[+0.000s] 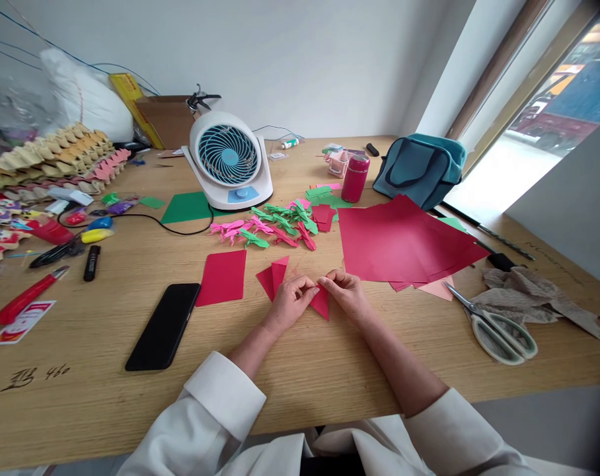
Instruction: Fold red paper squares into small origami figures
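Both hands meet over the wooden table (pixel 300 377), pinching one small red paper piece (pixel 320 305) between them. My left hand (pixel 293 301) is closed on its left side, and my right hand (pixel 344 291) grips its upper right. Part of the piece is hidden by the fingers; a pointed end hangs down. Just beyond my left hand lie folded red papers (pixel 266 281). A stack of red rectangles (pixel 223 277) is further left. Folded pink, green and red paper figures (pixel 280 225) form a pile behind the hands. Large red sheets (pixel 399 241) spread to the right.
A black phone (pixel 162 327) lies left, and scissors (pixel 495 330) lie right beside a crumpled cloth (pixel 518 294). Behind the pile stand a white fan (pixel 229 158), a red flask (pixel 355 178) and a teal bag (pixel 419 172). A red-handled knife (pixel 27 297) is far left.
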`<act>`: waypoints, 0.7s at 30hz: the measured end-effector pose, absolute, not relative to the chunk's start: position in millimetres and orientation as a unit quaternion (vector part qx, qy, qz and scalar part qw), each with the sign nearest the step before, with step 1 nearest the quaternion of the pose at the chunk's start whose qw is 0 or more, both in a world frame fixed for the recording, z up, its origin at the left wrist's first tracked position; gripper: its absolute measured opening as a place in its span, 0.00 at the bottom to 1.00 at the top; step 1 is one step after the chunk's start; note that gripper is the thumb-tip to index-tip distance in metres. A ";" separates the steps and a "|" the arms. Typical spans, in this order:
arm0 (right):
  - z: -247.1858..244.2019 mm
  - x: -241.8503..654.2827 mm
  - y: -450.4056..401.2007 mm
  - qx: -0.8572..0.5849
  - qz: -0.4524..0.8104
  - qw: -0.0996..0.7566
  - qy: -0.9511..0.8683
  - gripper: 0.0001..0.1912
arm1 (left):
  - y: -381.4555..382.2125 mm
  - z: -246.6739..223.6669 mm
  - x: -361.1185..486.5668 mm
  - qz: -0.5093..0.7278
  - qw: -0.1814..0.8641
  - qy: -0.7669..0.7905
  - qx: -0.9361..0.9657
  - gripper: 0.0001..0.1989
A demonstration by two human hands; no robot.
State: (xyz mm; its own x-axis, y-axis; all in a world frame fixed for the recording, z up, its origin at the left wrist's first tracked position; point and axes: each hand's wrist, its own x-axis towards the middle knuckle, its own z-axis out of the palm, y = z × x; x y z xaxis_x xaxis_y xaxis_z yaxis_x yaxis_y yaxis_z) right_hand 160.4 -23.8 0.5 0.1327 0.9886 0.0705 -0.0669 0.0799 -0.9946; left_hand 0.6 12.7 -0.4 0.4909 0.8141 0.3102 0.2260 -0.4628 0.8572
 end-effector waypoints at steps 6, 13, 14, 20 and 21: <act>1.0 160.4 -24.7 -0.490 0.454 0.562 -0.487 0.20 | 12.5 -3.8 1.8 0.380 0.391 0.338 0.767 0.09; -0.3 158.5 -23.1 -0.490 0.452 0.575 -0.474 0.20 | 11.3 -3.2 2.4 0.379 0.411 0.344 0.754 0.09; -0.2 158.7 -23.0 -0.494 0.451 0.580 -0.464 0.20 | 11.5 -4.5 2.7 0.378 0.428 0.347 0.744 0.08; 1.5 160.9 -23.8 -0.512 0.450 0.592 -0.430 0.21 | 12.3 -9.2 3.9 0.379 0.502 0.363 0.687 0.17; 1.4 161.1 -23.8 -0.512 0.451 0.594 -0.425 0.21 | 12.4 -8.9 3.8 0.376 0.510 0.365 0.682 0.18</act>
State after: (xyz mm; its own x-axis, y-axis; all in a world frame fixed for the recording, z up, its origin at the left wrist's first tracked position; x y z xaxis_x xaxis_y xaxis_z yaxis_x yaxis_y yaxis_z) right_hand 161.1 -23.8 1.4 0.2309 0.9720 0.0426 -0.1006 0.0674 -0.9926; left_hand 3.8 12.4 -8.9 0.4505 0.8816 0.1408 0.1148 -0.2136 0.9702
